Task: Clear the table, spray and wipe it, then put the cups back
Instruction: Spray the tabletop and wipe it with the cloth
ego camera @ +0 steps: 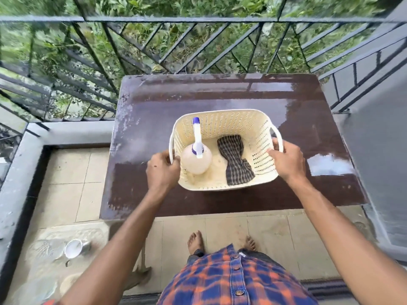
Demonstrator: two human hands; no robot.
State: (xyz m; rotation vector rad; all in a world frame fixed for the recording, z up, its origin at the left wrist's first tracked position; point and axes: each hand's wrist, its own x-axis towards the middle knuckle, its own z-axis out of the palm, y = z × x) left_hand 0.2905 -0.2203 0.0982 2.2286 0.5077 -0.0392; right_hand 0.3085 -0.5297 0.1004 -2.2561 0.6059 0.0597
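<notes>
A cream perforated plastic basket (233,122) sits in the middle of the dark brown table (220,95). Inside it stand a translucent spray bottle with a white and purple nozzle (196,158) on the left and a dark checked cloth (235,159) on the right. My left hand (161,170) grips the basket's left handle. My right hand (287,160) grips the right handle, fingers curled over the rim. A white cup (73,248) lies on the tiled floor at the lower left, left of the table.
A black metal railing (198,18) runs behind and to the left of the table, with greenery beyond. A grey wall (378,150) stands close on the right. A low grey ledge (19,172) borders the floor on the left. My bare feet stand just before the table.
</notes>
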